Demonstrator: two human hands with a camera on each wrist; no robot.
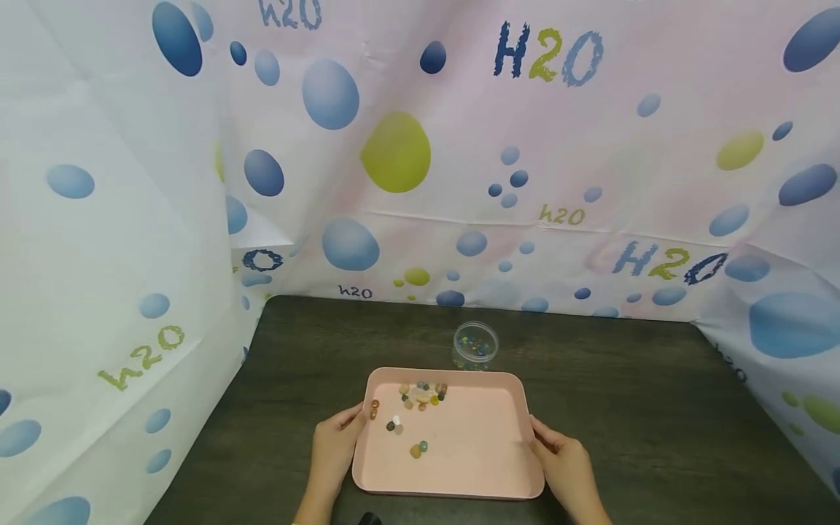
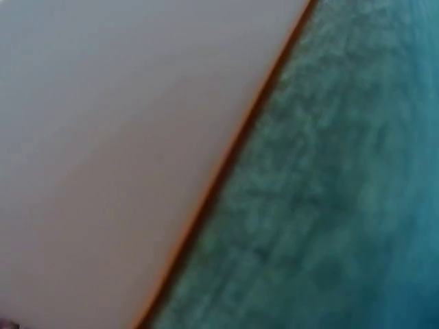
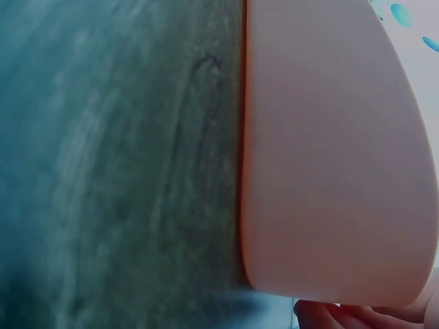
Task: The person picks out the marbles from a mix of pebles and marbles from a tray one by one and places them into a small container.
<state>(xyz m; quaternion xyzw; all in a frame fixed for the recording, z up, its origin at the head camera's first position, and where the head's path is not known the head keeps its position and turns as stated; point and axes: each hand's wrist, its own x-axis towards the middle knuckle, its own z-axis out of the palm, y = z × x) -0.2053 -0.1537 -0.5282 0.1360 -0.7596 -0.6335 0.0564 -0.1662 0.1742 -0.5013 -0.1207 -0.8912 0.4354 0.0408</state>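
Observation:
A shallow pink tray [image 1: 469,445] lies before me, with small polished stones [image 1: 421,394] grouped over its left half. My left hand [image 1: 337,441] holds the tray's left side, thumb at the rim. On the opposite side my right hand [image 1: 563,463] grips the right edge, its thumb lying over the rim. The tray's pale outer wall [image 2: 116,151] fills much of the left wrist view. In the right wrist view, the tray's wall [image 3: 336,157] stands up close, and curled fingers [image 3: 357,317] show at its lower end.
Just behind the tray stands a round clear container [image 1: 475,346] with small colourful pieces in it. The dark wooden table [image 1: 623,394] spreads to both sides. A white sheet with blue drops [image 1: 394,240] hangs along the back and sides. A small black object [image 1: 370,518] shows at the near edge.

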